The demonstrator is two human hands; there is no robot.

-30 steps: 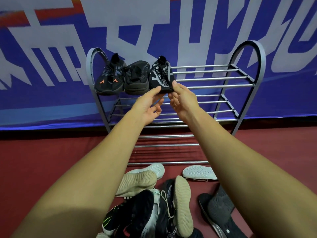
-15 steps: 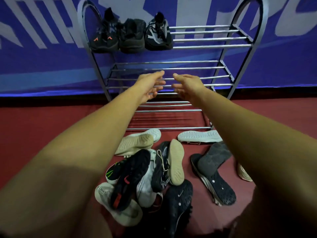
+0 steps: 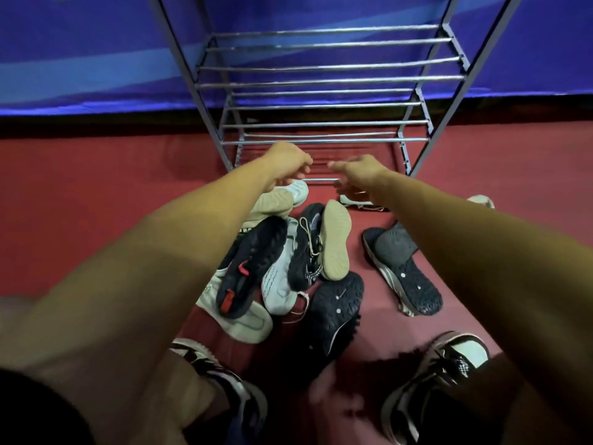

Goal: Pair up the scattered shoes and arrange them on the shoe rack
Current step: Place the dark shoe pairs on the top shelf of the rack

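Bare left hand and right hand outstretched (both empty).

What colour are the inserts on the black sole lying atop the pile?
Red, two of them on the black sole; head view.

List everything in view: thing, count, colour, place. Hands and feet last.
Shoe rack: one, grey metal bars, against the banner; visible tiers bare.
Banner: one, blue with paler stripes, behind the rack.
Floor: dark red.
Piled shoes: about eight, heaped on the floor in front of the rack; exact count unclear. Among them a black sole with red tabs, a tan sole on edge, a black studded sole, pale soles.
Black slide sandal: one, sole up, right of the pile.
White shoes: two partly hidden, near the rack's foot.
Left hand: empty, over the pile.
Right hand: empty, over the pile.
Worn sneakers: two, brown and white, bottom edge.
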